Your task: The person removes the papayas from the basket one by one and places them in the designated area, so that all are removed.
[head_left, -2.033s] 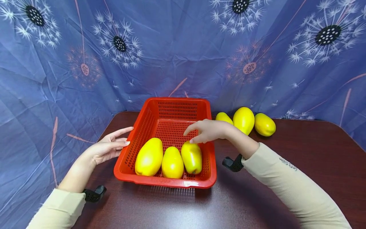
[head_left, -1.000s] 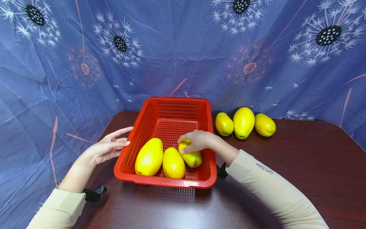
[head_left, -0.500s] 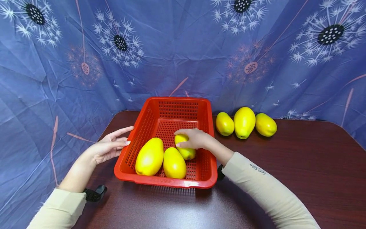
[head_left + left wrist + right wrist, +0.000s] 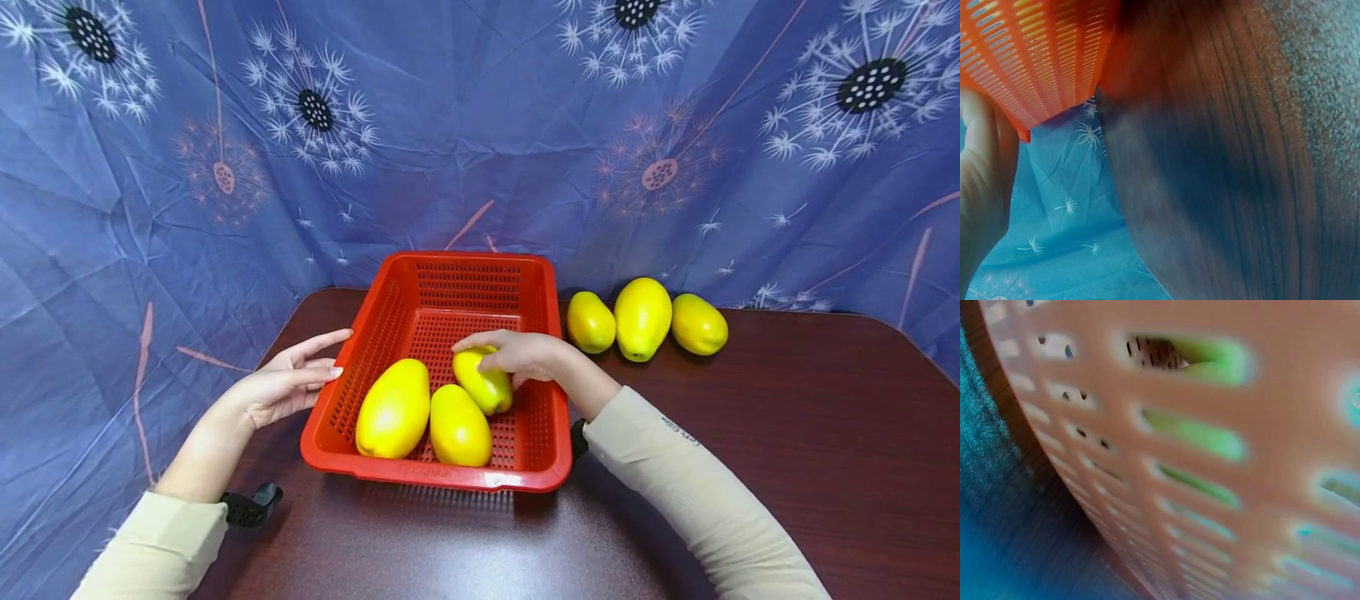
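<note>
A red plastic basket (image 4: 435,477) with slotted walls stands on the table. My left hand (image 4: 279,390) rests its fingertips against the basket's left rim, fingers fairly straight. Inside, my right hand (image 4: 521,354) holds a yellow mango (image 4: 483,387), its fingers curved over the fruit's top and far side. A large mango (image 4: 393,410) and a smaller mango (image 4: 461,427) lie at the basket's near end. The left wrist view shows the basket's outer wall (image 4: 1054,56) beside the hand. In the right wrist view the slotted wall (image 4: 1116,487) hides the right hand.
On the dark wooden table (image 4: 787,433), a small mango (image 4: 591,322), a larger mango (image 4: 642,321) and another mango (image 4: 700,325) sit in a row right of the basket. A blue dandelion-patterned cloth (image 4: 465,125) hangs behind the table.
My right hand came down onto the right-hand mango and moved it away from the basket's near wall, slightly leftward and tilted. The middle mango shifted slightly right. My left hand stayed put.
</note>
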Available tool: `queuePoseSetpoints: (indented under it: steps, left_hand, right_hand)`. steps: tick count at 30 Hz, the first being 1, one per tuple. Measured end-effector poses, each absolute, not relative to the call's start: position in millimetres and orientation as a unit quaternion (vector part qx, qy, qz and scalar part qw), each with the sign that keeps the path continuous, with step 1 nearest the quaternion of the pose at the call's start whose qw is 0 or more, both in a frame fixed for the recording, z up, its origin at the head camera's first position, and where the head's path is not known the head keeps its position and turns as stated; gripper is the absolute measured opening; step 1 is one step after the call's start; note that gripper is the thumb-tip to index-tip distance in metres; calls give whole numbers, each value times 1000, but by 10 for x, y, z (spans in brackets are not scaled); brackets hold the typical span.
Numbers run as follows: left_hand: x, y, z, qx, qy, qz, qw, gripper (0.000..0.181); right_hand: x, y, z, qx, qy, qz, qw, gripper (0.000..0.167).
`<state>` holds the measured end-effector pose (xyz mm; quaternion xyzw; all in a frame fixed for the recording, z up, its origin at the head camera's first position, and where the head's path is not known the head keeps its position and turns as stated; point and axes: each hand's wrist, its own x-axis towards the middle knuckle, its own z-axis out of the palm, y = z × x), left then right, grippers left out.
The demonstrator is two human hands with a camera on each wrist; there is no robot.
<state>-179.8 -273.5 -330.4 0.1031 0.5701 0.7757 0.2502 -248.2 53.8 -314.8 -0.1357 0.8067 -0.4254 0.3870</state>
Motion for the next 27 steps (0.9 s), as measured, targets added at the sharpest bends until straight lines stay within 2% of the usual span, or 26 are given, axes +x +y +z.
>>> queuePoseSetpoints:
  steps: [4, 17, 27]
  left_hand:
    - [-1802, -2731, -3292, 105, 567, 777, 252, 48]
    - [-1800, -2742, -3317, 98, 566, 778, 255, 49]
    - [-1806, -2751, -3324, 102, 566, 778, 255, 48]
  right_hand:
    - [-2499, 547, -3146, -132, 802, -431, 392, 44]
    - [-2485, 563, -3150, -154, 796, -434, 394, 49]
    - [-2473, 561, -3134, -154, 801, -444, 371, 46]
